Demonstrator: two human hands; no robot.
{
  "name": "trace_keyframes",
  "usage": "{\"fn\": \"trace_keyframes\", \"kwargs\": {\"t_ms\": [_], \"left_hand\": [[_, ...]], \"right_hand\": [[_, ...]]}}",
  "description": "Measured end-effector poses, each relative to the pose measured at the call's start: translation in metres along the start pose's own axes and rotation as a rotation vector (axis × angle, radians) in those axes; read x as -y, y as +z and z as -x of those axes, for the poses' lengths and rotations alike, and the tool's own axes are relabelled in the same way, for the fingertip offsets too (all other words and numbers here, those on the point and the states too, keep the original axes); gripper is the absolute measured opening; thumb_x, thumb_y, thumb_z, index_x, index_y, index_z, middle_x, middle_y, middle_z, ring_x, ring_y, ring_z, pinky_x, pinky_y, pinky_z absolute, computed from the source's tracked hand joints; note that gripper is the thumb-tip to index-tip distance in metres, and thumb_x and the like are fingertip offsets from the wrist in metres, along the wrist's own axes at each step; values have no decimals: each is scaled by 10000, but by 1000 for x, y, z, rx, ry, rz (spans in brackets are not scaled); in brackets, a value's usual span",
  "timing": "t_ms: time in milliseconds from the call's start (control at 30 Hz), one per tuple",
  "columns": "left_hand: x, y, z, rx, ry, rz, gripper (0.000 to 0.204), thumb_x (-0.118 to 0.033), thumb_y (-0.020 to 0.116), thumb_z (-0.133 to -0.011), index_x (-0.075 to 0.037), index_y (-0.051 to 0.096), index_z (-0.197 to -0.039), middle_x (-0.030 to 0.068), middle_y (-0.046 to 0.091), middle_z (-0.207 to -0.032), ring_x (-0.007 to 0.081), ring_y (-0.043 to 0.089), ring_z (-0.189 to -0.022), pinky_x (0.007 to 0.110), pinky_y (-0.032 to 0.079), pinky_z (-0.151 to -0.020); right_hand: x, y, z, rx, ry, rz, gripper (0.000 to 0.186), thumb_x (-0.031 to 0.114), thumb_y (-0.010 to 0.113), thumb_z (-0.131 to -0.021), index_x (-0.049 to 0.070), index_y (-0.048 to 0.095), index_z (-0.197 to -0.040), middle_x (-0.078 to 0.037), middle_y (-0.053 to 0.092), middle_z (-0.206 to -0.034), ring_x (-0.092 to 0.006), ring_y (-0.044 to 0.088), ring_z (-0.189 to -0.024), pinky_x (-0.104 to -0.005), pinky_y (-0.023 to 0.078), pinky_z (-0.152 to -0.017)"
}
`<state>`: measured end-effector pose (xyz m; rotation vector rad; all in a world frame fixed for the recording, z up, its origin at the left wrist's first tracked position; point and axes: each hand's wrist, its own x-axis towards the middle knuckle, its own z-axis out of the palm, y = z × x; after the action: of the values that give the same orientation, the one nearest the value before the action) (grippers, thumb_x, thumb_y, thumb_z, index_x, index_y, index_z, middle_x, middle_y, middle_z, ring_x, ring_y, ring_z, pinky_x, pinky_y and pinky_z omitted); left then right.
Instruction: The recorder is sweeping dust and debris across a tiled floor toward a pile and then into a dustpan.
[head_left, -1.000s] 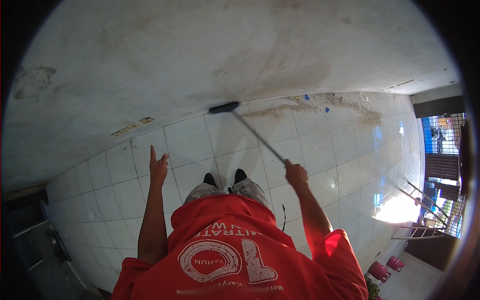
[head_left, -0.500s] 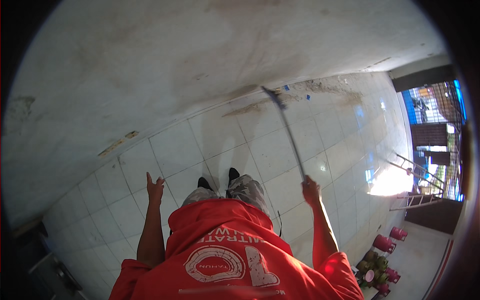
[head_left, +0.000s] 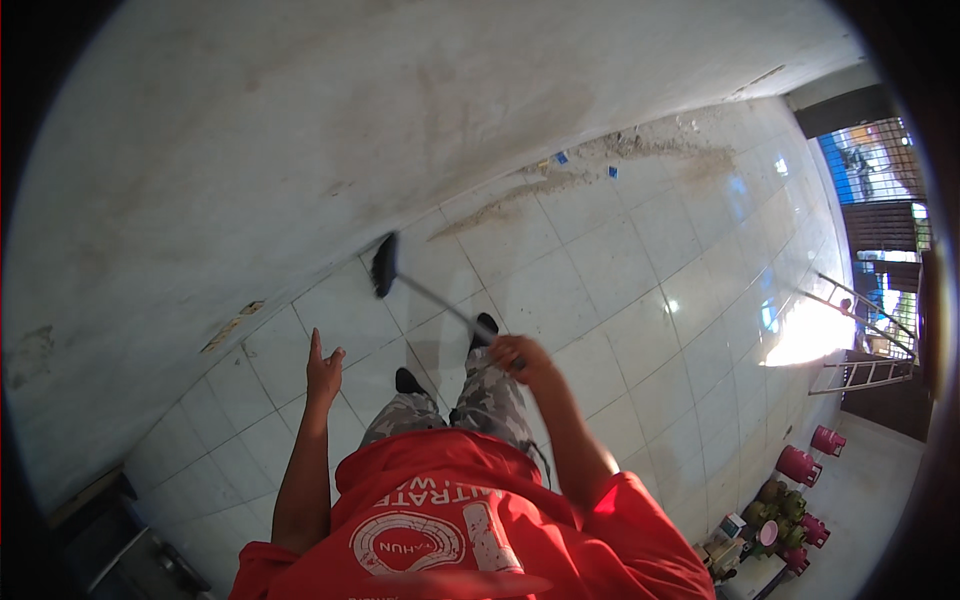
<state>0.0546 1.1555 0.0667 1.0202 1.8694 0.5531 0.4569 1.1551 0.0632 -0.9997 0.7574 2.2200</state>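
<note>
My right hand is closed round the handle of a broom, in front of my right leg. The broom's dark head is by the foot of the wall, on or just over the white tiled floor. Out to the left, my left hand hangs in the air with fingers apart and nothing in it. A streak of brown dirt lies along the wall to the right of the broom head, with small blue scraps near it.
A stained pale wall runs along the far side. At the right stand a ladder and a barred opening. Pink gas cylinders and green ones cluster at the lower right. Dark furniture stands at the lower left.
The broom has swung left along the wall, from the dirt streak to in front of my feet. My right hand has moved left and inward with it. My left foot sits slightly lower in view.
</note>
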Motion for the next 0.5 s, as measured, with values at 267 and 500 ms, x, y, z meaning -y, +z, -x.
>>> {"fn": "trace_keyframes", "kwargs": {"t_ms": [267, 500], "left_hand": [[-55, 31, 29, -11, -201, 115, 749, -172, 541, -855, -126, 72, -1437, 155, 571, -1082, 214, 583, -976, 335, 470, -793], [-70, 59, 12, 24, -110, 19, 718, -134, 514, -867, -115, 76, -1435, 123, 606, -1002, 139, 584, -783, 272, 470, -731]], "right_hand": [[202, -22, 80, -370, -676, 453, 163, 29, 492, -827, 13, 431, -677, -8, 378, -526, -76, 334, -387, -231, 281, -321], [261, -47, 92, -400, -937, 346, 95, 103, 455, -881, 48, 441, -805, -41, 439, -613, -89, 382, -442, -228, 302, -350]]}}
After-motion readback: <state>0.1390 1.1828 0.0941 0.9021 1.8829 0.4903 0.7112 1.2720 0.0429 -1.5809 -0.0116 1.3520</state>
